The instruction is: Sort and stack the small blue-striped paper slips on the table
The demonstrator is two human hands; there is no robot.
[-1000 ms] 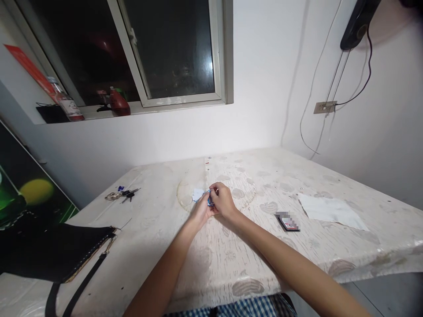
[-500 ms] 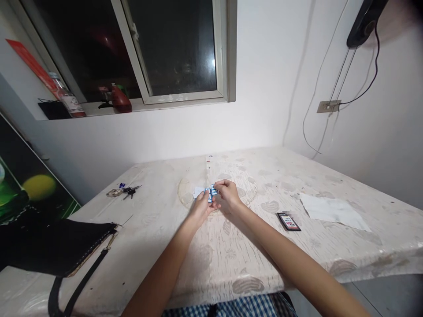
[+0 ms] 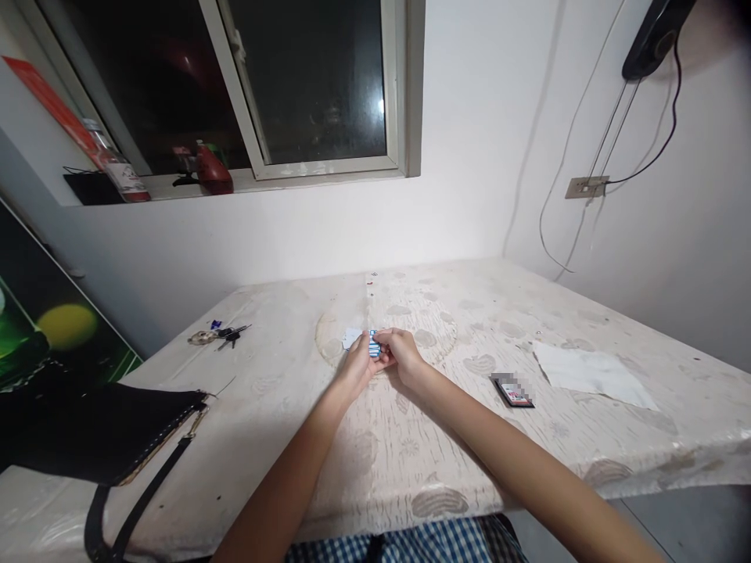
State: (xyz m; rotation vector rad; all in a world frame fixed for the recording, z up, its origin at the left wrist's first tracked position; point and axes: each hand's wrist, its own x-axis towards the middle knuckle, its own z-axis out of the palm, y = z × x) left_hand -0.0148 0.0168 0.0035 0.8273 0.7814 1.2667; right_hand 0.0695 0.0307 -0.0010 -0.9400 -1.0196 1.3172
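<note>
Near the middle of the table, my two hands meet over a small, flat blue-and-white striped piece (image 3: 374, 346); its kind is too small to make out. My left hand (image 3: 355, 366) is closed, its thumb and fingers gripping the piece's left side. My right hand (image 3: 404, 350) is closed too, with thumb and fingertips pinching the upper right of the piece. Behind my left fingers shows a white card-like piece (image 3: 350, 338); whether it is held or lying on the table I cannot tell.
A patterned cloth (image 3: 437, 438) covers the table. Keys (image 3: 230, 335) and a black bag (image 3: 134, 430) with a strap lie to the left. On the right are a dark-edged card holder (image 3: 514, 391), partly blurred, and a white paper sheet (image 3: 592, 375). A window (image 3: 317, 86) is ahead.
My right hand has drawn slightly left and down against my left hand. The striped pieces, spread apart before, now show as one smaller patch between the fingers. The camera view has shifted slightly.
</note>
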